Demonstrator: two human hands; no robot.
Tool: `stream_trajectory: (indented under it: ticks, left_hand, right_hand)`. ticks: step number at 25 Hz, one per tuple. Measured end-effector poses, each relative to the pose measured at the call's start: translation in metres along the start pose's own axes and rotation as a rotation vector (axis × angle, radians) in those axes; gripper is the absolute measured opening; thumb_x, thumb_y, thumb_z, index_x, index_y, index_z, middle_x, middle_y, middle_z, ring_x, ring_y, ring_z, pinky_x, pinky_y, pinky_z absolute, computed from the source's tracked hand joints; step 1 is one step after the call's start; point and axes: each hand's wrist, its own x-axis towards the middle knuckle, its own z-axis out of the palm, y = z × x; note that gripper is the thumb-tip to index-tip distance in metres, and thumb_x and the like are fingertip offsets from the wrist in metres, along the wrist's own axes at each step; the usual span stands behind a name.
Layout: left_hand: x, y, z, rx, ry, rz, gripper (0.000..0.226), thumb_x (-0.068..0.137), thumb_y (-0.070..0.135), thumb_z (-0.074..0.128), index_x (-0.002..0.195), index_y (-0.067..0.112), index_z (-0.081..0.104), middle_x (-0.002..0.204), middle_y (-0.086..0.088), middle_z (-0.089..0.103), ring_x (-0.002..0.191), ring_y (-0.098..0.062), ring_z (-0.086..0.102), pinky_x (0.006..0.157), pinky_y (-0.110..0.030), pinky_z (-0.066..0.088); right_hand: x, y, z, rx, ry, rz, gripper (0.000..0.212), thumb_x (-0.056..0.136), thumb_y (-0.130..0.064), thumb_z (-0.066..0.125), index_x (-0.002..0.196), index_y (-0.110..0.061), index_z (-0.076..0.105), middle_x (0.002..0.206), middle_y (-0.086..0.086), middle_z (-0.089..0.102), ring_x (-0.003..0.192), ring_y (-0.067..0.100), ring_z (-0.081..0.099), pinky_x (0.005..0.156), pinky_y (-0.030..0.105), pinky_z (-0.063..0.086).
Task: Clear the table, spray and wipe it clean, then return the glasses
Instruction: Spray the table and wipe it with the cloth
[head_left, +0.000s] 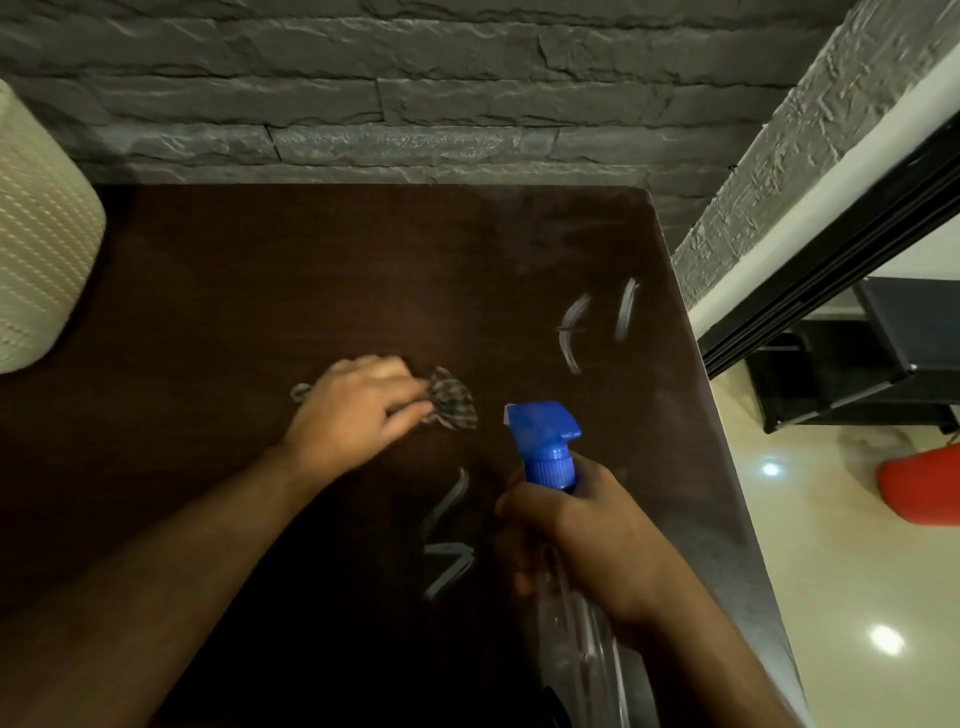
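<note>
A dark brown table (260, 270) fills the view. My left hand (353, 410) grips a small checked cloth (454, 400) and presses it onto the tabletop near the middle. My right hand (576, 535) holds a clear spray bottle with a blue trigger head (545, 436) above the table's right part; its nozzle points away from me toward the wall. White streaks (597, 322) show on the surface to the right of the cloth and below it. No glasses are in view.
A cream textured lampshade-like object (36, 249) stands at the table's left edge. A grey stone wall (415, 104) runs behind the table. To the right lie a glossy floor (857, 597), a black cabinet (857, 353) and a red object (919, 488).
</note>
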Motion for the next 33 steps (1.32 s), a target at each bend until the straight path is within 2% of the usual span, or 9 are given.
stream_trajectory:
  ticks: [4,5,9,10,15,18,23,29,33]
  left_hand:
    - [0.050,-0.004,0.004,0.145,0.162,-0.513,0.028,0.091,0.042,0.052,0.092,0.019,0.068,0.088,-0.007,0.061,0.083,-0.032,0.061,0.068,-0.039,0.048]
    - [0.056,0.011,0.009,0.125,0.148,-0.493,0.026,0.091,0.042,0.053,0.091,0.020,0.067,0.089,-0.006,0.061,0.083,-0.031,0.061,0.069,-0.038,0.047]
    - [-0.006,0.040,0.012,0.001,-0.044,0.015,0.033,0.091,0.048,0.045,0.096,0.026,0.068,0.087,0.006,0.058,0.082,-0.019,0.057,0.071,-0.036,0.045]
    - [-0.020,0.032,0.007,-0.010,-0.036,0.012,0.035,0.091,0.049,0.043,0.097,0.025,0.069,0.088,0.007,0.059,0.082,-0.019,0.058,0.071,-0.036,0.046]
    - [0.020,0.012,0.005,0.066,0.131,-0.396,0.028,0.092,0.042,0.053,0.095,0.020,0.070,0.090,-0.002,0.063,0.085,-0.027,0.062,0.069,-0.036,0.046]
    - [0.035,0.039,0.015,0.045,0.096,-0.313,0.028,0.092,0.044,0.053,0.099,0.023,0.070,0.093,0.000,0.063,0.086,-0.023,0.061,0.071,-0.035,0.045]
    - [-0.047,0.046,0.009,-0.072,-0.091,0.110,0.031,0.092,0.050,0.045,0.101,0.030,0.067,0.088,0.011,0.056,0.082,-0.013,0.054,0.070,-0.031,0.039]
    - [0.031,0.023,0.007,0.086,0.088,-0.345,0.027,0.093,0.044,0.049,0.094,0.023,0.067,0.091,-0.003,0.061,0.085,-0.026,0.060,0.066,-0.035,0.043]
    - [-0.016,0.071,0.017,-0.069,-0.025,-0.057,0.022,0.091,0.041,0.053,0.091,0.023,0.066,0.086,0.002,0.056,0.079,-0.019,0.055,0.065,-0.030,0.035]
  right_hand:
    - [-0.008,0.009,-0.002,0.006,0.012,0.022,0.015,0.087,-0.012,0.064,0.099,-0.011,0.055,0.060,0.005,0.061,0.050,0.019,0.057,0.053,0.029,0.050]
    - [-0.009,0.012,-0.001,0.011,0.022,0.024,0.015,0.086,-0.012,0.064,0.099,-0.011,0.055,0.061,0.006,0.061,0.051,0.020,0.058,0.053,0.030,0.050]
    - [-0.016,0.018,0.009,-0.055,0.032,0.002,0.008,0.085,-0.012,0.063,0.088,-0.013,0.055,0.057,0.010,0.059,0.050,0.025,0.058,0.053,0.033,0.048]
    - [-0.018,0.019,0.011,-0.068,0.021,0.009,0.007,0.085,-0.012,0.063,0.086,-0.012,0.055,0.056,0.010,0.059,0.049,0.024,0.058,0.053,0.033,0.048]
    - [-0.026,0.025,0.022,-0.078,0.025,0.064,0.010,0.085,-0.013,0.064,0.092,-0.009,0.057,0.056,0.005,0.061,0.047,0.017,0.057,0.047,0.024,0.047]
    - [-0.026,0.032,0.029,-0.052,0.075,0.070,0.010,0.085,-0.010,0.064,0.092,-0.010,0.056,0.056,0.005,0.059,0.048,0.019,0.057,0.047,0.026,0.047]
    - [-0.028,0.030,0.042,-0.015,0.088,0.072,0.012,0.086,-0.007,0.062,0.097,-0.009,0.057,0.062,0.007,0.059,0.053,0.020,0.057,0.048,0.026,0.050]
    - [-0.039,0.031,0.056,0.023,0.141,0.033,0.012,0.085,-0.008,0.062,0.094,-0.008,0.054,0.063,0.008,0.056,0.052,0.018,0.055,0.050,0.027,0.051]
    - [-0.047,0.036,0.068,0.047,0.164,0.034,0.013,0.084,-0.008,0.062,0.095,-0.007,0.056,0.062,0.009,0.057,0.053,0.023,0.055,0.056,0.034,0.051]
